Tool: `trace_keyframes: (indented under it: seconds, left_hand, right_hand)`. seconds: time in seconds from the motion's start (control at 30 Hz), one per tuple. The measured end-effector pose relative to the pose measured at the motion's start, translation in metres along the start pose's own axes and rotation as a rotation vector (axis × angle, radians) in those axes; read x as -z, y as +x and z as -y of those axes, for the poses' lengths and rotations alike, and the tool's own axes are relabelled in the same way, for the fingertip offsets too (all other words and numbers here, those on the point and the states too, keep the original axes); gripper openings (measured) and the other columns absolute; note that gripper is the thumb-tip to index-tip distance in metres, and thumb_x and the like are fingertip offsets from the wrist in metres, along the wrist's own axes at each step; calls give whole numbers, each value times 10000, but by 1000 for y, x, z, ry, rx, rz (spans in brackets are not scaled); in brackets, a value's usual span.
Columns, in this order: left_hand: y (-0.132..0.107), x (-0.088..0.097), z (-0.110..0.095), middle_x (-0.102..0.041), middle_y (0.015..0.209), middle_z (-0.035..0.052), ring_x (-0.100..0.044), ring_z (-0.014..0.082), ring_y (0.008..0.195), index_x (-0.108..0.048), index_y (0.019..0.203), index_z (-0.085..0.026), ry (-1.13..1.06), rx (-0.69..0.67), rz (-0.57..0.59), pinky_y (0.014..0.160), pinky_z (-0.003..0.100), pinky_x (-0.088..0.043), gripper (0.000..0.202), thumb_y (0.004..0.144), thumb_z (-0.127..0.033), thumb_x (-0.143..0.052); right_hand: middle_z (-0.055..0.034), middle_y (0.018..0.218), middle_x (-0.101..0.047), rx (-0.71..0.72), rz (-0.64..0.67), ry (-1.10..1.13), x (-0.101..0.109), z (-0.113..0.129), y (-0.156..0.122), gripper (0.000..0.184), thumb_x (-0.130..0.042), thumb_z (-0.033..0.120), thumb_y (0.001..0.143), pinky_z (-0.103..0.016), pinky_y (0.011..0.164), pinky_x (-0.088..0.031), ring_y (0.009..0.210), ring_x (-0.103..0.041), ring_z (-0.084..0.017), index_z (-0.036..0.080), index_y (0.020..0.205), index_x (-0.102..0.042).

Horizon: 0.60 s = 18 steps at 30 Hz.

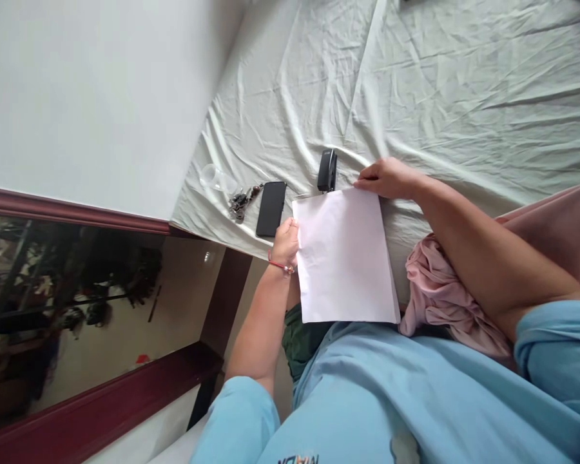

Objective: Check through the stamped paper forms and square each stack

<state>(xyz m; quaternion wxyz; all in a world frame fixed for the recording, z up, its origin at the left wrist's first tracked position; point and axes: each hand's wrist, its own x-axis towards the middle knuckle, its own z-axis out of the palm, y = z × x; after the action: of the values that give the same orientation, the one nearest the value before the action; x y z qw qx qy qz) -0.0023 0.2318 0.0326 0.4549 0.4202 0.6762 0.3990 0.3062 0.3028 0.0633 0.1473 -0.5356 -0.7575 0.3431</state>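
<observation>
White sheets of paper [347,258], apparently a thin stack, lie partly on the bed's edge and reach down toward my lap. My left hand [287,241] pinches their left edge near the upper corner, a red string bracelet on its wrist. At the upper right corner my right hand [385,178] grips the paper between thumb and fingers. Just beyond the top edge stands a black stapler [327,170], close to the paper and apart from both hands. A black phone [271,209] rests face up to the left, near my left hand.
Keys [241,204] and a clear plastic cup [216,178] lie left of the phone on the wrinkled pale green sheet [444,84]. Crumpled pink cloth [437,283] sits beside my right arm. A dark red wooden frame [101,403] borders a mirror-like surface at the left.
</observation>
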Motion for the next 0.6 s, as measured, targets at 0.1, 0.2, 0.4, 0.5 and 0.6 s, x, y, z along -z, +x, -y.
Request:
trace_keyframes:
  seconds: [0.1,0.2,0.4,0.5,0.6]
  left_hand:
    - [5,-1,-4,-494,668,-47,-433,111,623,-519,698,-209,36,78,43,631,260,-381,392,1031,-283,-711]
    - [10,-5,-7,-489,653,-44,-439,127,607,-545,711,-215,80,108,76,638,270,-405,351,1030,-266,-684]
    - [26,-16,-23,-366,558,-51,-331,111,577,-446,547,-212,317,32,104,569,266,-251,445,916,-170,-692]
    - [37,-21,-37,-414,548,-33,-422,135,610,-498,521,-201,491,-38,102,605,278,-289,417,894,-185,-685]
    - [49,-29,-47,-588,623,3,-569,183,717,-638,606,-195,692,-152,55,677,286,-387,341,940,-263,-648]
  right_hand:
    - [-30,674,-582,-31,6,-21,0,1,-1,336,-602,415,957,-386,757,-410,749,-551,-215,244,676,-671]
    - [-37,687,-623,-58,18,-20,-1,0,1,309,-645,402,950,-397,775,-416,767,-586,-231,248,690,-711]
    - [-107,924,-796,-157,39,-213,0,-6,5,245,-652,365,925,-414,768,-494,898,-684,-297,241,938,-863]
    - [-94,966,-810,-188,65,-265,5,-4,3,235,-654,337,941,-388,780,-517,959,-707,-294,244,967,-868]
    - [-76,890,-784,-232,95,-254,14,0,-1,203,-673,301,949,-373,770,-520,941,-713,-283,242,963,-866]
